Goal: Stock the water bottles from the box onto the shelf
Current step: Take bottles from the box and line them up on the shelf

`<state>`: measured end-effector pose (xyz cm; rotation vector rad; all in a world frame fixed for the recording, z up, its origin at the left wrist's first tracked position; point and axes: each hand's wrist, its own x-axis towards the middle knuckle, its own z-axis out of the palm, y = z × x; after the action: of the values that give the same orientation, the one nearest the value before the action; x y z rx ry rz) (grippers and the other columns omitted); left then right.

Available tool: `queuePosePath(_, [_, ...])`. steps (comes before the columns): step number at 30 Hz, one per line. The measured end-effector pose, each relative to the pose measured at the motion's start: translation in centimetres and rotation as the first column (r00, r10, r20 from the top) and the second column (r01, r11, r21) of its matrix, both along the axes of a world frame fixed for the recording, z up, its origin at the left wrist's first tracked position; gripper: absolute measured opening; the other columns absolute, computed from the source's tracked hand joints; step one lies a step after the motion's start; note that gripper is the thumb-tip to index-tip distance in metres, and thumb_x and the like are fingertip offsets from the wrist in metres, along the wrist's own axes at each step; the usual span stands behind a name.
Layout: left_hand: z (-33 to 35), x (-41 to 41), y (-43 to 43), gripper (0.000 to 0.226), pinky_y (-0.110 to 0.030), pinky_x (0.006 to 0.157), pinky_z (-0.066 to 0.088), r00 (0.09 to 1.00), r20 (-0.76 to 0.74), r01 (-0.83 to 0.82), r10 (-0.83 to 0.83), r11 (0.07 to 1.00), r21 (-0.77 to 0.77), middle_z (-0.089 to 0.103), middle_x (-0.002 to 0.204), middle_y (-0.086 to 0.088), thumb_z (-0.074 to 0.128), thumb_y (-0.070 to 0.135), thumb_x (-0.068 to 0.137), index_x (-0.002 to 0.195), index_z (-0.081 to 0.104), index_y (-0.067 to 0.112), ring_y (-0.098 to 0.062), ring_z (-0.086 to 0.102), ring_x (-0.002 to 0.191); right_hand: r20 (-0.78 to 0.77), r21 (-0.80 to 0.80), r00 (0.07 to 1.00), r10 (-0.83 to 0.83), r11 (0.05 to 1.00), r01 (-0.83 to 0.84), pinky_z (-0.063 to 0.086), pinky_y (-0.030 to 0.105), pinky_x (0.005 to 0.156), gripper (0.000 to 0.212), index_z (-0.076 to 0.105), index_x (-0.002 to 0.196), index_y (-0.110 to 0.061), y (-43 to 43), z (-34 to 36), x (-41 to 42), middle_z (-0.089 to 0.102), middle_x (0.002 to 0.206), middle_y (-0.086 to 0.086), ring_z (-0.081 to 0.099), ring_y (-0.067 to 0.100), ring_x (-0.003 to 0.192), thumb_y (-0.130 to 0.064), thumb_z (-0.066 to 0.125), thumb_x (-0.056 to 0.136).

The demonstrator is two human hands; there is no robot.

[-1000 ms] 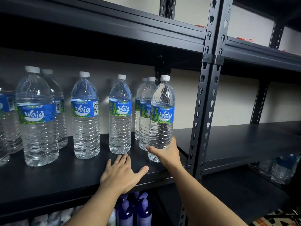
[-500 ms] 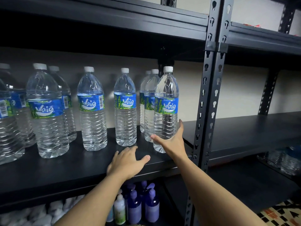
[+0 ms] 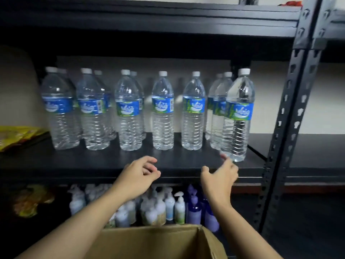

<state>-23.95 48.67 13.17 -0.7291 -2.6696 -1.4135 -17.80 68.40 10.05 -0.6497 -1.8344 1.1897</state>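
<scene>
Your left hand (image 3: 139, 176) hovers just in front of the edge of the shelf (image 3: 104, 161). Its grip is loose, with the fingers lightly curled around nothing. Your right hand (image 3: 218, 179) hangs beside it, its grip likewise slack and empty. It reaches up close to the base of the front right bottle (image 3: 238, 116), but the blur there hides whether it touches.

That bottle stands at the right end of the shelf, near the slotted post (image 3: 291, 128), with two more bottles right behind it. The other water bottles (image 3: 162, 111) stand upright in a row along the shelf to its left, several with a second bottle behind them. Yellow packets (image 3: 15, 135) lie at the far left on the same level.

Under your forearms, at the bottom edge of the view, sits the open cardboard box (image 3: 155, 242); you cannot see its inside. Below the shelf, white and purple pump bottles (image 3: 168, 206) stand in a cluster.
</scene>
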Motion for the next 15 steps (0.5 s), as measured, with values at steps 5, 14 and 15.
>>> queuePosePath(5, [0.3,5.2,-13.3,0.044,-0.023,0.085,0.045,0.969,-0.064,-0.246,0.238,0.932,-0.267,0.060,0.113,0.009,0.068,0.038,0.087,0.127,0.052,0.026,-0.010,0.059,0.100,0.195,-0.033,0.768,0.611,0.786,-0.617,0.047,0.032,0.078,0.013,0.061,0.095,-0.023,-13.6,1.1,-0.4,0.060,0.082,-0.010,0.058,0.015,0.080,-0.015,0.066,0.086])
queuePosePath(14, [-3.5,18.8,-38.9,0.046,-0.025,0.091,0.045,0.695,0.045,-0.653,0.718,0.655,-0.381,0.057,0.121,0.009,0.064,0.038,0.089,0.131,0.048,0.027,-0.005,0.056,0.104,0.515,-0.162,0.125,0.848,0.239,-0.957,0.044,0.030,0.083,0.013,0.062,0.097,-0.023,-35.3,0.3,0.7,0.064,0.104,0.001,0.061,0.018,0.096,-0.026,0.072,0.089])
queuePosePath(15, [-4.1,21.0,-40.9,0.048,-0.024,0.092,0.044,0.652,0.058,-0.687,0.756,0.622,-0.377,0.058,0.124,0.006,0.065,0.035,0.089,0.133,0.048,0.025,-0.006,0.055,0.105,0.545,-0.183,0.065,0.836,0.194,-0.964,0.044,0.029,0.085,0.015,0.061,0.099,-0.025,-37.6,0.0,1.2,0.062,0.111,0.000,0.060,0.018,0.101,-0.030,0.071,0.089])
